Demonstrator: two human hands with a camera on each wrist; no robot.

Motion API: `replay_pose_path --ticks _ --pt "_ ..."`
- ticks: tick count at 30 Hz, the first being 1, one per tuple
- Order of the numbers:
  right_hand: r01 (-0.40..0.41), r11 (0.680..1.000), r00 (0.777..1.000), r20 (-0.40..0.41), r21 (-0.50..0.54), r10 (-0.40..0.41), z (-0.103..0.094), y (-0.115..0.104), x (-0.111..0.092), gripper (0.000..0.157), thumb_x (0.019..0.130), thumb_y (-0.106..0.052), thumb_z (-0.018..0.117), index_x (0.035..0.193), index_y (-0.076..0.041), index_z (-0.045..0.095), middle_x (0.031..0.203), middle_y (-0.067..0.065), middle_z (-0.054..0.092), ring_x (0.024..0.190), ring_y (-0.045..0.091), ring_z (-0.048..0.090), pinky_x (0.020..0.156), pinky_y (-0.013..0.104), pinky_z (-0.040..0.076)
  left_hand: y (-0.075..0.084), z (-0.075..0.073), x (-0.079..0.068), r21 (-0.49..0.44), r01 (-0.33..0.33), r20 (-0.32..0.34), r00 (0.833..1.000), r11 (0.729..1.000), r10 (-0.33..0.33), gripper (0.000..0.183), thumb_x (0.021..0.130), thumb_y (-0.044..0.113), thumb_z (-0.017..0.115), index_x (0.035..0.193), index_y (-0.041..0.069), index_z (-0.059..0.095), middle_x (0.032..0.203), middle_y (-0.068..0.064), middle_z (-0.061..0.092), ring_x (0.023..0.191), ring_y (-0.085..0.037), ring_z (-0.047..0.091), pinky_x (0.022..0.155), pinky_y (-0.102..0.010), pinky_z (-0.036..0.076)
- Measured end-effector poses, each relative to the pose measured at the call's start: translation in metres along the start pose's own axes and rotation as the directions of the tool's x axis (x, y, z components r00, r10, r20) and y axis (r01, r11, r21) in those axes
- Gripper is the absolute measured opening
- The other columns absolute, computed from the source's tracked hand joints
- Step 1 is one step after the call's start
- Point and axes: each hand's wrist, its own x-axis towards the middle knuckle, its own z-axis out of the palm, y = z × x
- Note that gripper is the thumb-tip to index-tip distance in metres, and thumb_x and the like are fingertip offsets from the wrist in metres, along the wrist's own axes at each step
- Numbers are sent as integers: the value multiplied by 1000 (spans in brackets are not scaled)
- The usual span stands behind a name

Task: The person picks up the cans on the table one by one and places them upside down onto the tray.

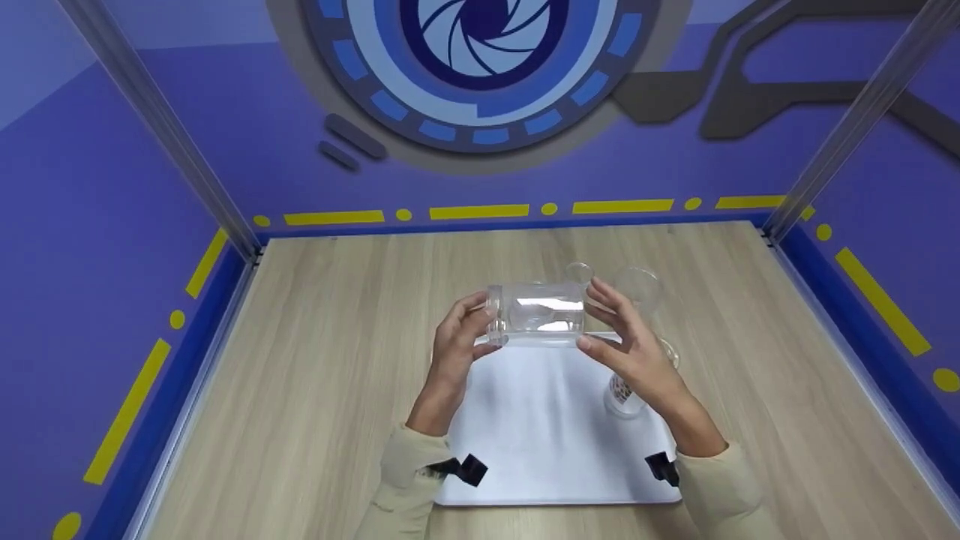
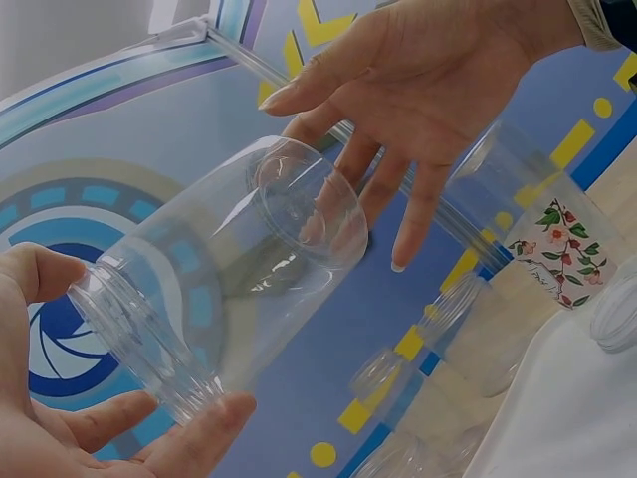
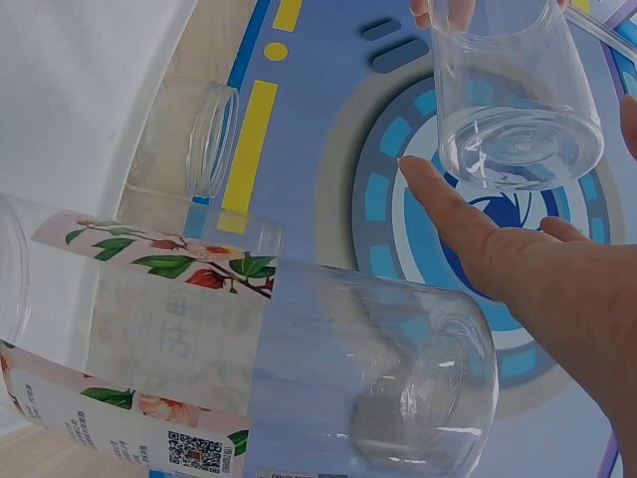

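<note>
A clear wide-mouthed plastic jar [image 1: 544, 313] is held sideways in the air, above the back edge of a white tray [image 1: 551, 465]. My left hand [image 1: 457, 337] grips its threaded neck between thumb and fingers, as the left wrist view also shows. At the jar's base is my right hand [image 1: 637, 356], fingers spread and not curled round it; whether they touch it I cannot tell. Close under the right hand stands a clear jar with a flower-printed label [image 3: 149, 264], partly hidden by that hand in the head view. The held jar looks empty.
Behind the right hand, more clear containers [image 1: 639, 285] stand on the wooden table [image 1: 315, 390], hard to make out through their transparency. Blue-purple panels [image 1: 225, 135] with metal corner posts enclose the table at the back and both sides.
</note>
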Motion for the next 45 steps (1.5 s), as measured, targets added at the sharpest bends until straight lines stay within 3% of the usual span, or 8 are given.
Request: replay_pose_path --ticks 7,18,28,45 --pt "-2 1000 1000 -4 -7 2 0 1 -1 78 99 -2 71 166 -11 33 166 12 38 150 33 40 110 37 48 1 3 -1 17 10 1 1000 1000 -10 64 98 40 63 150 4 53 131 -14 63 119 -31 66 92 -42 59" --pt "-20 1000 1000 -21 17 20 2 1 -2 72 99 -1 72 162 -8 39 162 12 42 144 29 46 105 29 50 1 5 -2 30 14 -3 1000 999 -14 63 99 41 62 148 4 55 130 -14 64 118 -30 66 90 -41 60" --pt "-19 999 1000 -1 43 19 2 1 -1 75 98 1 70 164 -8 36 164 17 38 144 32 43 103 30 52 3 7 -3 27 13 14 1000 1000 -14 62 98 41 63 148 5 56 130 -14 64 118 -32 66 90 -42 60" --pt "31 997 999 -23 78 -29 1 3 -3 73 94 7 71 160 -2 39 156 19 45 137 32 49 105 32 50 5 7 -6 71 2 45 999 997 -6 65 99 43 61 150 3 54 132 -14 64 118 -30 67 92 -43 60"
